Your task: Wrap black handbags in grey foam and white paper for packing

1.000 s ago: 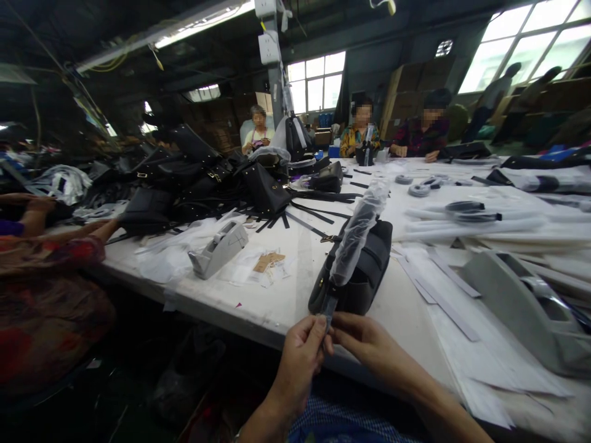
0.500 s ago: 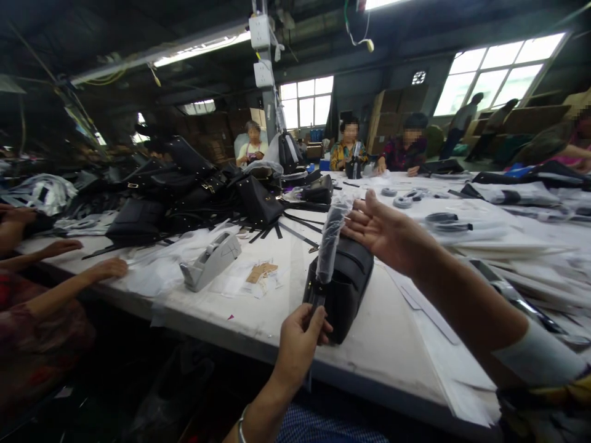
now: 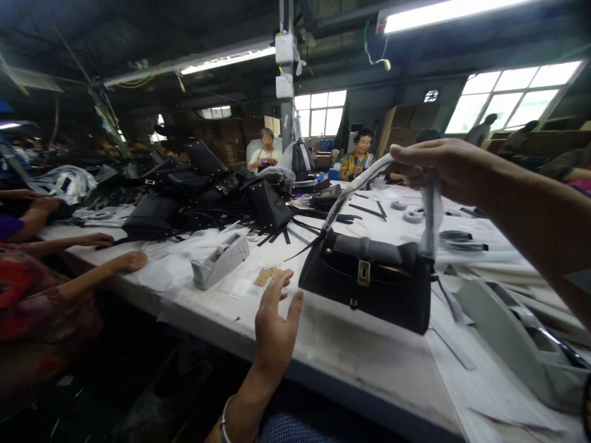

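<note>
A black handbag (image 3: 369,283) with a gold buckle on its front hangs from its plastic-wrapped handle (image 3: 357,184), just over the white table. My right hand (image 3: 431,161) is closed around the top of that handle. A roll of clear or grey wrapping lies across the bag's top, above the buckle. To the left of the bag, my left hand (image 3: 277,326) is raised with fingers apart and nothing in it. Beyond its fingertips lie brown paper tags (image 3: 266,276) on thin white sheets.
A grey tape dispenser (image 3: 220,261) stands left of the tags; another tape dispenser (image 3: 521,344) is at the right. Black bags (image 3: 152,215) are heaped at the back left. A co-worker's arm (image 3: 106,271) reaches over the table's left edge. Other people sit across the table.
The handbag has turned from end-on to front-facing and moved right, lifted by its handle in my right hand. My left hand has let go of the bag's end and opened.
</note>
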`<control>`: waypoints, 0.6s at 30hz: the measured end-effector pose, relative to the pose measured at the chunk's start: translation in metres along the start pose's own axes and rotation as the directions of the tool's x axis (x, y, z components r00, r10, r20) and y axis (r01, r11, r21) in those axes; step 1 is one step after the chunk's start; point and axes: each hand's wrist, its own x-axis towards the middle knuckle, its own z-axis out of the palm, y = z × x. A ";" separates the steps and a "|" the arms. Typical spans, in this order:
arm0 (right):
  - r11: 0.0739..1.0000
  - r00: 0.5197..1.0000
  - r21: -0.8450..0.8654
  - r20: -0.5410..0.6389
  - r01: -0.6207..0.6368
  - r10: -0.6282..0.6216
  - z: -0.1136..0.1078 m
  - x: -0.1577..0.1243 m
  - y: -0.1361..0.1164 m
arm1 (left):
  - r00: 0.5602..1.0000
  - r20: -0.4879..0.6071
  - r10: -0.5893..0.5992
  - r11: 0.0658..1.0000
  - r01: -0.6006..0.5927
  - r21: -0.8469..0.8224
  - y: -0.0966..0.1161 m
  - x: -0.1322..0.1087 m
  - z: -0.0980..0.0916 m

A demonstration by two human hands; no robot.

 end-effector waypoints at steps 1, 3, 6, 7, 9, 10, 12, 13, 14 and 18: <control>0.997 1.000 -0.074 -0.006 0.021 -0.021 -0.003 0.002 -0.001 | 0.999 -0.004 0.035 0.998 -0.035 0.045 -0.003 0.001 0.000; 0.975 0.998 -0.210 0.015 0.069 -0.067 -0.003 0.005 0.003 | 0.998 0.066 0.025 0.997 -0.029 0.071 -0.006 -0.006 0.005; 0.919 0.991 -0.376 0.101 0.118 -0.086 0.004 0.010 0.020 | 0.963 0.244 -0.111 0.992 0.121 -0.024 -0.008 -0.027 0.021; 0.906 0.989 -0.405 0.123 0.122 -0.079 0.007 0.011 0.027 | 0.945 0.289 -0.154 0.982 0.179 -0.062 -0.009 -0.035 0.027; 0.887 0.988 -0.443 0.127 0.132 -0.084 0.010 0.010 0.041 | 0.917 0.332 -0.222 0.955 0.273 -0.114 -0.011 -0.047 0.038; 0.862 0.988 -0.485 0.101 0.150 -0.115 0.011 0.007 0.048 | 0.907 0.338 -0.253 0.942 0.311 -0.129 -0.013 -0.050 0.043; 0.762 0.970 -0.621 -0.010 0.186 -0.245 0.011 -0.010 0.059 | 0.880 0.354 -0.316 0.901 0.395 -0.177 -0.019 -0.052 0.049; 0.692 0.937 -0.698 -0.086 0.186 -0.339 0.012 -0.024 0.065 | 0.861 0.372 -0.348 0.868 0.446 -0.221 -0.021 -0.052 0.051; 0.633 0.889 -0.755 -0.156 0.174 -0.431 0.015 -0.041 0.073 | 0.840 0.395 -0.372 0.827 0.494 -0.270 -0.024 -0.051 0.052; 0.680 0.876 -0.710 -0.196 0.183 -0.441 0.046 -0.126 0.121 | 0.784 0.479 -0.395 0.703 0.594 -0.392 -0.024 -0.049 0.051</control>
